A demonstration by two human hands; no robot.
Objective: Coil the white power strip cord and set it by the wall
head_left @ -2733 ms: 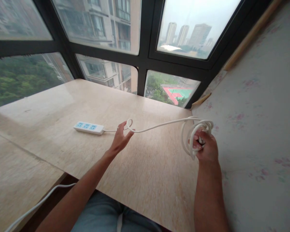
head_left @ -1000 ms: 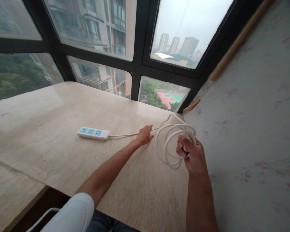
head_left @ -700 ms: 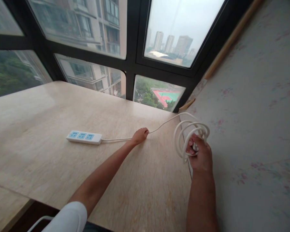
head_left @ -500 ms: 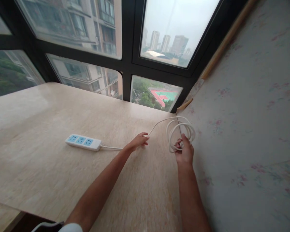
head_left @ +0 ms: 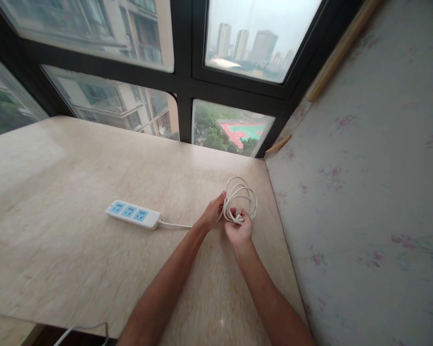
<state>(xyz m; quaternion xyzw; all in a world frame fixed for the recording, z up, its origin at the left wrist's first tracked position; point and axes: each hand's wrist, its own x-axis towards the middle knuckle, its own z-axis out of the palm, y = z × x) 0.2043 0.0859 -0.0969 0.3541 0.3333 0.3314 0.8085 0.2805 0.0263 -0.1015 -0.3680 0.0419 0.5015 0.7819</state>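
A white power strip (head_left: 133, 214) with blue sockets lies flat on the beige table (head_left: 75, 250). Its white cord runs right along the tabletop into a coil of several loops (head_left: 242, 198). My right hand (head_left: 239, 230) is closed round the bottom of that coil and holds it just above the table. Close beside it on the left, my left hand (head_left: 212, 215) has its fingers curled on the cord where the straight run meets the loops. The two hands nearly touch.
A dark-framed window (head_left: 182, 91) runs along the table's far edge. A flowered wall (head_left: 364, 192) rises right beside the table's right edge, close to the coil. Another white cable (head_left: 80, 331) hangs below the table's near edge.
The loose cord between strip and coil has shortened as it was wound up. My right hand came left and down toward the table with the coil, and my left hand closed in beside it.
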